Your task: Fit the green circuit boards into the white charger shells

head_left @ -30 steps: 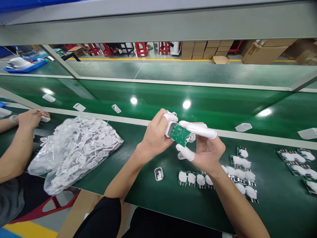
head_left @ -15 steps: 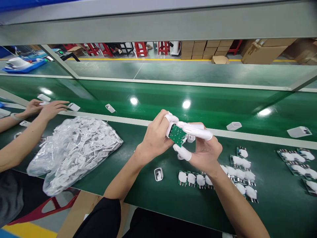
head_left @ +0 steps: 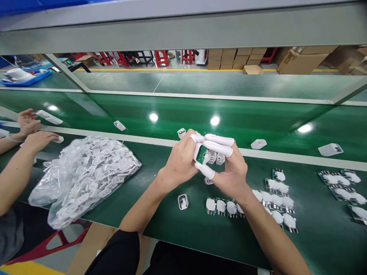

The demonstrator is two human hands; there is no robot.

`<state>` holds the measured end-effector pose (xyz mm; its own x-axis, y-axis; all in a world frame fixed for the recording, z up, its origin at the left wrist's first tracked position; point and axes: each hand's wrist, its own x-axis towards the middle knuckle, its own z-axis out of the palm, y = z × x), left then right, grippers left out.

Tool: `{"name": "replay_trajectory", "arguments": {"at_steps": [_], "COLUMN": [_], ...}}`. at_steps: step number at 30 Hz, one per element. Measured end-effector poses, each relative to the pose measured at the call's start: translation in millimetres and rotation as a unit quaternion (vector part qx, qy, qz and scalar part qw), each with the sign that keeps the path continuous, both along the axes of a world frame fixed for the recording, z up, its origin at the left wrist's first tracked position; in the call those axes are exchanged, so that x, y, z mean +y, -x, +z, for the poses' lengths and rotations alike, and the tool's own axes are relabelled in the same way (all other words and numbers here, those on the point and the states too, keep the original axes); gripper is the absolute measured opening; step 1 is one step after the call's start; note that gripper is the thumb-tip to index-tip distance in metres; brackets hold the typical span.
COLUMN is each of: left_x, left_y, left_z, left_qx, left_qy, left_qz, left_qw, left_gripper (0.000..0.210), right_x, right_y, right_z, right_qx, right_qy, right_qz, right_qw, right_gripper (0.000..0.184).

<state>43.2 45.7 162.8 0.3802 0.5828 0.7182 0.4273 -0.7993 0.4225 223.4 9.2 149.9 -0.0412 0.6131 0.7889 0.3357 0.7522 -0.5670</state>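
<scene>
Left hand grips a white casing, right hand pinches a circuit board (tilting might jam it).

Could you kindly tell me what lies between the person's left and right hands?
The head view shows a green circuit board partly inside a white housing, with two white casings visible beyond.
</scene>
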Motion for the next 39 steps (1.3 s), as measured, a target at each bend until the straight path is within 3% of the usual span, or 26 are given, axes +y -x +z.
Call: {"name": "replay_trajectory", "arguments": {"at_steps": [3, 7, 10, 13, 16, 20, 22, 25, 31, 35, 39], "left_x": [0, 0, -1, 0, 4, 13, 15, 18, 29, 37, 47], "left_y": [-1, -1, 2, 7, 11, 5, 1, -5, -9, -9, -8], "left_z": [1.8, 1.2, -0.8, -1.7, -2.4, -2.6, -0.8, 2.8, 0.8, -3.4, -12.2], "left_qx": [-0.031, -0.048, -0.057, -0.057, -0.107, -0.253, -0.306, -0.381, -0.516, -0.583, -0.625], "left_qy": [0.092, 0.156, 0.180, 0.257, 0.380, 0.528, 0.553, 0.572, 0.598, 0.610, 0.601], "left_qz": [-0.007, -0.006, -0.020, -0.084, -0.192, -0.314, -0.333, -0.303, -0.208, -0.172, -0.112], "left_qw": [0.995, 0.987, 0.982, 0.961, 0.898, 0.748, 0.700, 0.660, 0.577, 0.509, 0.485], "left_gripper": [0.028, 0.031, 0.034, 0.040, 0.036, 0.038, 0.048, 0.049, 0.032, 0.039, 0.038], "right_x": [4, 11, 14, 13, 11, 10, 11, 14, 16, 17, 19], "right_y": [-6, -13, -13, -12, -16, -23, -26, -29, -37, -41, -43], "right_z": [-0.3, -5.3, -8.6, -8.1, -3.3, 2.5, 2.7, 1.1, 1.5, 2.4, 2.4], "right_qx": [-0.050, -0.142, -0.182, -0.187, -0.181, -0.153, -0.139, -0.117, -0.061, -0.050, -0.036], "right_qy": [-0.071, -0.160, -0.165, -0.152, -0.097, -0.010, 0.012, 0.036, 0.048, 0.051, 0.051], "right_qz": [-0.041, -0.084, -0.093, -0.081, -0.055, -0.006, 0.002, -0.015, -0.017, -0.034, -0.033], "right_qw": [0.995, 0.973, 0.965, 0.967, 0.977, 0.988, 0.990, 0.992, 0.997, 0.997, 0.997], "right_gripper": [0.082, 0.065, 0.056, 0.063, 0.063, 0.074, 0.086, 0.084, 0.070, 0.060, 0.060]}}
